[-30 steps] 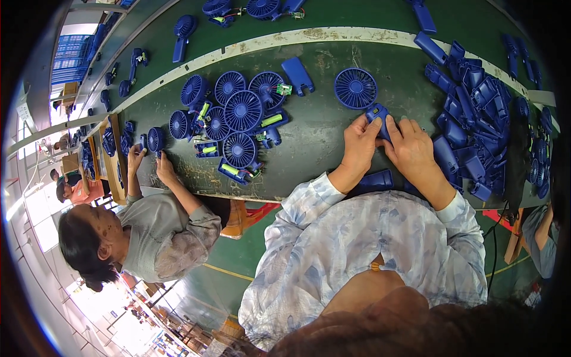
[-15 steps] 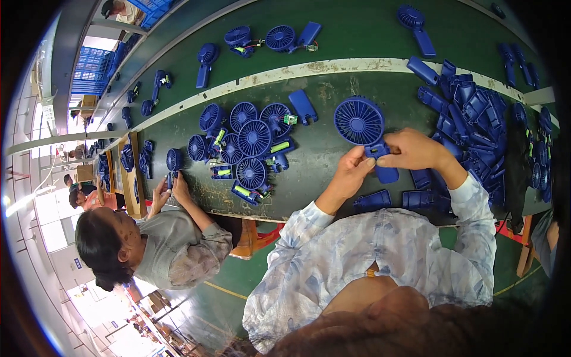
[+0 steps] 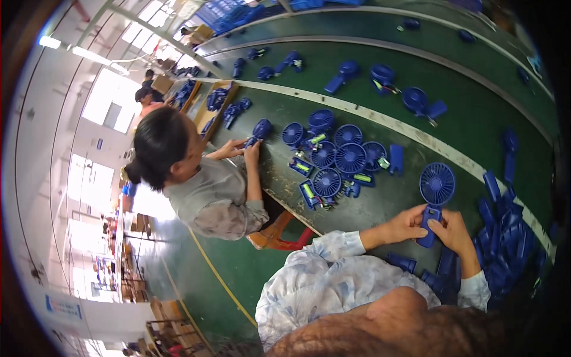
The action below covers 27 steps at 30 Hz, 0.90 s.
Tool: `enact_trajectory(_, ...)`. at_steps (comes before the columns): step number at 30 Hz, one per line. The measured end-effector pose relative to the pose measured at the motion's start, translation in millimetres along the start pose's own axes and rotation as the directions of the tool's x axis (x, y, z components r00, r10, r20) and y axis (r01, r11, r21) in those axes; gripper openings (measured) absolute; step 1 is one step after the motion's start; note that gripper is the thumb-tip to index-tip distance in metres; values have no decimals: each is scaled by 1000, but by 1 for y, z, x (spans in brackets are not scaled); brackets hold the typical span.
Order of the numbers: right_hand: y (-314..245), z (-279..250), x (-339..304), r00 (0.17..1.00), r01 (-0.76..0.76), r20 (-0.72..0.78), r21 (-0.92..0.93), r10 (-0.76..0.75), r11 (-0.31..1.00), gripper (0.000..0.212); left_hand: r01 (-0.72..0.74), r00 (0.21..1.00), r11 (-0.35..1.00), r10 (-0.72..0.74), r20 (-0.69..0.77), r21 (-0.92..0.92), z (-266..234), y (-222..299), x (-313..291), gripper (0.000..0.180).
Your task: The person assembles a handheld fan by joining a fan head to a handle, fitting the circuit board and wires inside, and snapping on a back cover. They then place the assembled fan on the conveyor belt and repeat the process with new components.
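Note:
A blue handheld fan (image 3: 437,183) stands away from me, its round grille pointing to the far side of the workbench. Both of my hands are closed on its handle. My left hand (image 3: 407,224) pinches the handle from the left, and my right hand (image 3: 452,231) wraps it from the right with the thumb laid on its front. A small dark opening shows near the top of the handle. To the right of my right hand lies a heap of blue handle shells (image 3: 502,244). A few more shells (image 3: 401,262) rest near the bench's front edge.
Left of my hands sits a cluster of opened fans (image 3: 350,158) with green-yellow batteries and circuit boards showing. Beside it lies a flat blue cover (image 3: 396,159). A co-worker (image 3: 196,172) at the left holds another fan (image 3: 260,130). Beyond a pale rail (image 3: 416,134), more fans lie on a green surface.
The view has swung left, so the bench and co-worker appear tilted and shifted right. Both hands keep hold of the fan; my right hand now sits lower on its handle.

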State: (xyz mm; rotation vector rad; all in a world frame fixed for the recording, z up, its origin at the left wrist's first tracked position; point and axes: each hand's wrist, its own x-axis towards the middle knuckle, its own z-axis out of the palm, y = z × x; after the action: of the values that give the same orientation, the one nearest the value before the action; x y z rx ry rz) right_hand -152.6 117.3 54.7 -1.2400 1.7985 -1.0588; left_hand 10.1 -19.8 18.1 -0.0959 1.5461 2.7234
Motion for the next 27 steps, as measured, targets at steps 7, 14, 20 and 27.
enact_trajectory(7, -6, 2, 15, 997, 69, 23, 134, -72, 989, 21, -177, 977, 982, 182, -107, 60, 4, -6, 0, 77)
enact_trajectory(14, -10, 9, 8, 999, -7, 36, 323, -5, 946, 22, -167, 968, 966, 199, -155, 199, 12, -8, -6, 78)
enact_trajectory(20, 2, 5, 17, 996, 54, 48, 288, -71, 956, 28, -59, 936, 838, 235, -262, 542, 11, 5, -4, 77)
enact_trajectory(27, 36, -4, 13, 982, -174, 190, 861, 15, 477, 49, 26, 999, 997, -24, -24, 71, 17, 38, 18, 67)
